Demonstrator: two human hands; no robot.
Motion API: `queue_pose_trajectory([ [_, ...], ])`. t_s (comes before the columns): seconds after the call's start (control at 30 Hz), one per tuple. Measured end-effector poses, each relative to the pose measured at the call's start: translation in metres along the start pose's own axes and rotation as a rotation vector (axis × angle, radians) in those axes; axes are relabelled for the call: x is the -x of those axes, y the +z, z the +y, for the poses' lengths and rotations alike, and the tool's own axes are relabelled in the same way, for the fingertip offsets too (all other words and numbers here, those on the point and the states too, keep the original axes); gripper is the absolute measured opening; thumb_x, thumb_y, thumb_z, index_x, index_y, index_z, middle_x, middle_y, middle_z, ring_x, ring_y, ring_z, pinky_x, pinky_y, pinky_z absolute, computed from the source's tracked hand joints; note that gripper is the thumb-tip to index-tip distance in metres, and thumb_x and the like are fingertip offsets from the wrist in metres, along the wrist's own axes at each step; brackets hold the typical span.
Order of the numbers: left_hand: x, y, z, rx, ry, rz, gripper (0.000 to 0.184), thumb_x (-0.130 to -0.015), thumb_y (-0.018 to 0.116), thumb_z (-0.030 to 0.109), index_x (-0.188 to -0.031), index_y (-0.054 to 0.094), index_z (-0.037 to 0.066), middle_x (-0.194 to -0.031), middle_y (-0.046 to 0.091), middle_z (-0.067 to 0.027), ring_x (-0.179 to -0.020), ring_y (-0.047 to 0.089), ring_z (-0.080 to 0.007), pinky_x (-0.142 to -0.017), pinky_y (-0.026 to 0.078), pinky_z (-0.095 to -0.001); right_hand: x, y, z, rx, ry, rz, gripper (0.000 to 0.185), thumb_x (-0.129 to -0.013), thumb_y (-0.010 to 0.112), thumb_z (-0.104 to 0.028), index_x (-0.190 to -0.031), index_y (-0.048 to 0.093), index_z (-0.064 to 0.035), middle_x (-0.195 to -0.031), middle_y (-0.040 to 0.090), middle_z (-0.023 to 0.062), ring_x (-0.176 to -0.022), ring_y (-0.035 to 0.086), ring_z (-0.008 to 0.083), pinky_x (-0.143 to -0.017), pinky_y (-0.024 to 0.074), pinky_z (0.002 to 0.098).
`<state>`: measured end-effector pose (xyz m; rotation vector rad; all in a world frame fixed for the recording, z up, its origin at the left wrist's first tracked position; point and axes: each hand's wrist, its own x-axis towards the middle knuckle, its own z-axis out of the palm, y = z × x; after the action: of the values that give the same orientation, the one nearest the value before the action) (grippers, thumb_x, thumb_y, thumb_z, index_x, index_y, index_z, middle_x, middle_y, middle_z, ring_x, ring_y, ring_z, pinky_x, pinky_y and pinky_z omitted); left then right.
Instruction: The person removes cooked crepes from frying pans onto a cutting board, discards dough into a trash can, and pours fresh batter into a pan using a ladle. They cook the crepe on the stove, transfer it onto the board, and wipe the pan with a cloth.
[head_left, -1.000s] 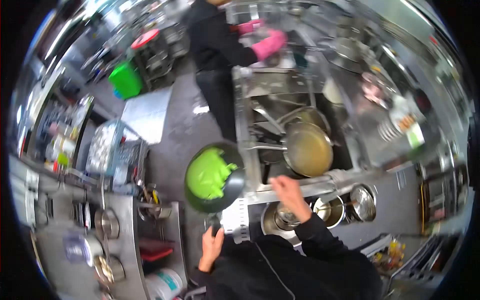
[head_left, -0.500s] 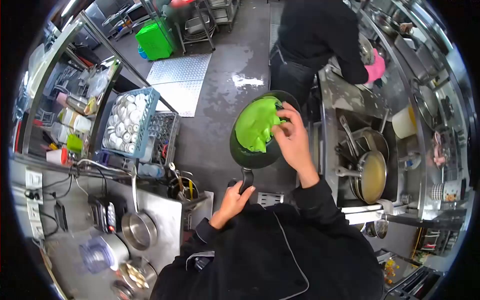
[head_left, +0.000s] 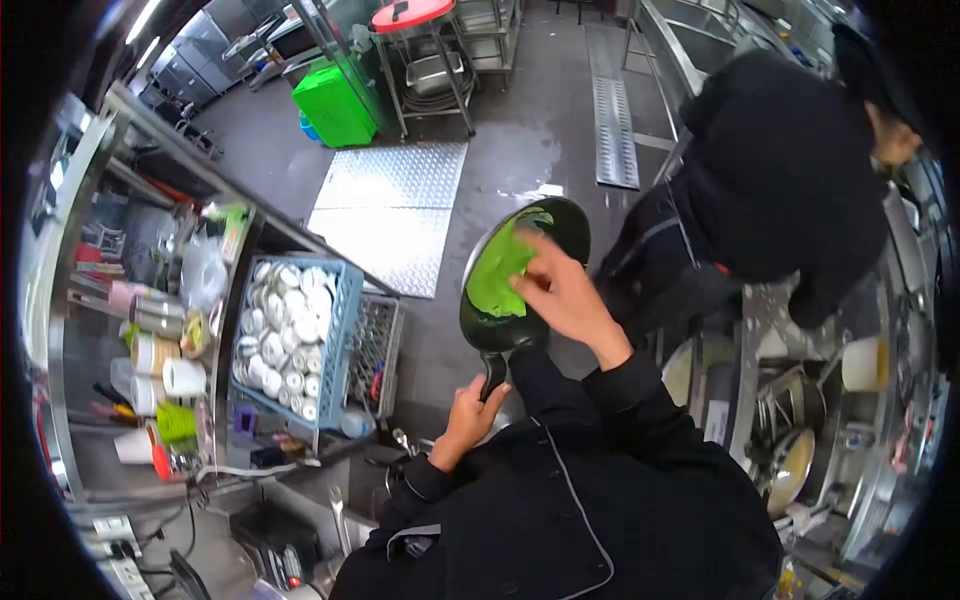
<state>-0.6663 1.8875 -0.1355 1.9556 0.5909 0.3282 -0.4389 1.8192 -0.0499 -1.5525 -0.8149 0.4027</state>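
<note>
My left hand (head_left: 467, 425) is closed around the black handle (head_left: 494, 372) of a dark frying pan (head_left: 562, 232), which it holds tilted in front of me. A thin bright green sheet, like a crepe (head_left: 497, 275), lies over the left part of the pan, with an uneven edge. My right hand (head_left: 570, 305) is over the pan at the right edge of that sheet. Its thumb and forefinger are apart, with green showing between them. The fingertips are blurred, so whether they touch the sheet is hard to make out.
Close on my right, a person in black (head_left: 780, 170) bends over the sink counter, where pans (head_left: 792, 470) are stacked. To the left, a blue crate (head_left: 345, 330) of small white items stands beside a shelf (head_left: 225, 300). A green bin (head_left: 335, 105) and red-topped stool (head_left: 412, 14) are farther off.
My view has turned and moved closer to the person, who now appears farther right. The green sheet lies flatter in the pan, and my right thumb and forefinger have spread apart.
</note>
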Motion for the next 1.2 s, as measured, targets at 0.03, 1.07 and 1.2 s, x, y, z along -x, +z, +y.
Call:
queue_pose_trajectory([
  [0.03,-0.026,-0.004,-0.010,-0.005,-0.026,-0.012,0.026,-0.088,0.065,0.025,-0.086,0.057,0.000,-0.063,0.057,-0.0162,-0.053,0.051,-0.0339,-0.051,0.041,-0.0361,-0.023,-0.001,0.003,0.006,0.022,0.005,0.015,-0.088,0.058,-0.001,-0.102,0.061,0.0011,-0.074,0.055,-0.0022,-0.065,0.048,0.0024,-0.056,0.0372,0.0188],
  [1.07,-1.029,0.039,0.092,0.554,-0.467,-0.463,0.024,-0.094,0.057,0.025,-0.081,0.045,0.009,-0.050,0.034,0.0032,-0.035,0.033,-0.0083,-0.033,0.029,-0.0253,-0.716,-0.458,0.260,0.255,0.647,0.322,0.028,-0.088,0.060,-0.019,-0.108,0.063,0.0006,-0.087,0.067,0.0103,-0.076,0.063,0.0171,-0.073,0.0494,0.0300],
  [1.2,-1.155,0.088,0.114,0.570,-0.406,-0.530,0.025,-0.094,0.058,0.026,-0.083,0.045,0.008,-0.050,0.036,0.0035,-0.035,0.033,-0.0075,-0.033,0.030,-0.0245,-0.776,-0.525,0.325,0.368,0.639,0.503,0.031,-0.086,0.062,-0.016,-0.112,0.062,0.0014,-0.094,0.068,0.0121,-0.083,0.065,0.0183,-0.077,0.0501,0.0299],
])
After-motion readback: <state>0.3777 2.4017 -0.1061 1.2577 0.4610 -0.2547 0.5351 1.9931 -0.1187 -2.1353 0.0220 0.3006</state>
